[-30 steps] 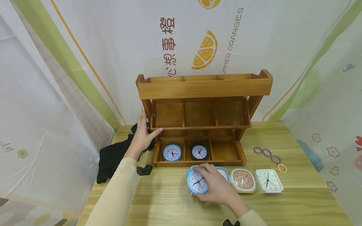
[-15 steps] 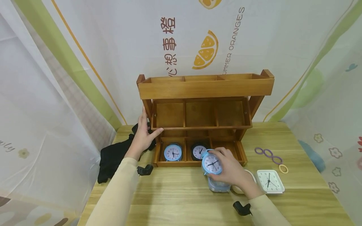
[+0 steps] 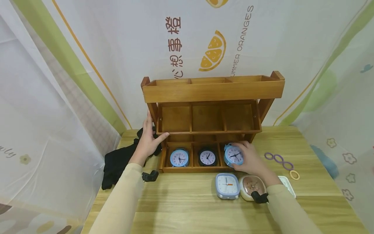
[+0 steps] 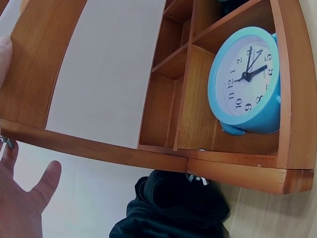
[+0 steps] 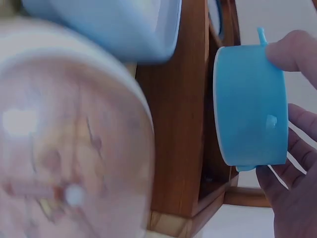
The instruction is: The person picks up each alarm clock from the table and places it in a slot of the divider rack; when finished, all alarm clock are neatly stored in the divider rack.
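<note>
My right hand [image 3: 253, 160] grips a light blue round alarm clock [image 3: 233, 156] at the right compartment of the bottom tier of a wooden shelf [image 3: 213, 91]. In the right wrist view the thumb and fingers clasp the clock's sides [image 5: 250, 106]. My left hand [image 3: 147, 144] rests against the shelf's left side, fingers straight and thumb spread toward the middle tier. Another light blue alarm clock [image 3: 179, 158] sits in the bottom tier's left compartment, and a black one [image 3: 207, 157] in the middle compartment.
Before the shelf stand a blue-grey square clock [image 3: 227, 186], a cream clock with a brown face [image 3: 252, 186] and a white square clock [image 3: 287, 186], partly hidden by my right arm. Purple rings [image 3: 278, 158] and a yellow ring [image 3: 294, 175] lie right. Black cloth [image 3: 118, 165] lies left.
My right hand has lifted the light blue clock from the table in front of the shelf and carried it right and back to the bottom tier's right compartment. The left hand has stayed put.
</note>
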`<state>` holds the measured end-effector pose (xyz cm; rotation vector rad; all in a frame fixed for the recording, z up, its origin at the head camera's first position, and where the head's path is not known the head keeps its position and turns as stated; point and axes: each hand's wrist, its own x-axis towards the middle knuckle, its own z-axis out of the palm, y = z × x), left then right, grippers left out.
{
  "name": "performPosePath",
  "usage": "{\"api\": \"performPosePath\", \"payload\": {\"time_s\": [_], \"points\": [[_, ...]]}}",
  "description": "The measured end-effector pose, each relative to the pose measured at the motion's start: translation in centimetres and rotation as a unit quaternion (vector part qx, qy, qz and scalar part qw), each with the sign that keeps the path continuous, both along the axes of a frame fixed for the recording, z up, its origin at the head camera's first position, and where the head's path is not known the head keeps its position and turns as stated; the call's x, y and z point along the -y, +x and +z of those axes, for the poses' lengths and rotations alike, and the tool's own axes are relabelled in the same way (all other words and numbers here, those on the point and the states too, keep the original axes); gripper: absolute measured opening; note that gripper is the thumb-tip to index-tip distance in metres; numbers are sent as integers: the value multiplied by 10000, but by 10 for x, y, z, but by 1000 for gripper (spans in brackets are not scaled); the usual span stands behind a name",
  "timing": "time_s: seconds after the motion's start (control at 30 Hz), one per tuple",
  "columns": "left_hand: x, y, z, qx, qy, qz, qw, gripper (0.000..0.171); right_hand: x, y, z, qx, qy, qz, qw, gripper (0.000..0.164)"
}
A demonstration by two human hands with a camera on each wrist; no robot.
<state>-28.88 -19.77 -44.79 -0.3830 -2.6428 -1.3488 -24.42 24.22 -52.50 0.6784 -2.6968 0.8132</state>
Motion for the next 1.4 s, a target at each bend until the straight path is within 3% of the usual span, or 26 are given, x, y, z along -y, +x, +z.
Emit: {"api": "performPosePath", "payload": {"time_s": [0.17,0.47,0.77,1.2,1.4], "points": [[0,0,-1,-25,24,0,10000,114,-8,-11,1,181,158,127,9996,80],[0,-2,-1,-19,35,-29,10000,115,-8,-17,-2,547,359,159,9977,81],[-1,-3,-1,-93,16,-7,10000,115,-8,-16,-17,652,337,121,9972,78],[-1,-3,-2,-115,22,-16,9999,115,-6,-17,-16,652,370,228,9969,74],[-1,-3,-3,-135,27,25,9999,115,-5,-19,-19,939,381,200,9946,75]]}}
